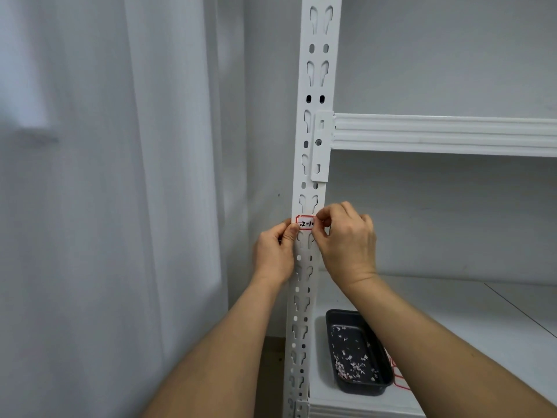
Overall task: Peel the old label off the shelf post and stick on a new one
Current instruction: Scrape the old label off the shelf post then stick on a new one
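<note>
While working at the red-bordered label point(305, 222) on the white shelf post point(313, 140), pinching its left end with the left hand point(275, 254), thumb pressing on the post edge. Pinching the right end with the right hand point(346, 239), fingers curled over that edge. Sitting across the post face just below the upper shelf beam point(437, 134), between two rows of keyhole slots. Cannot tell whether lifting an old one or pressing down a new one; either way, keeping both ends level, working slowly from one edge, rubbing flat or lifting at a shallow angle so as not to tear the paper. Showing handwritten black marks, seemingly "2-1", the rest hidden under a fingertip. Lying on the lower shelf board point(452, 327): a black tray point(376, 384) holding paper scraps, and beside it a sheet of red-bordered labels point(401, 383).
</note>
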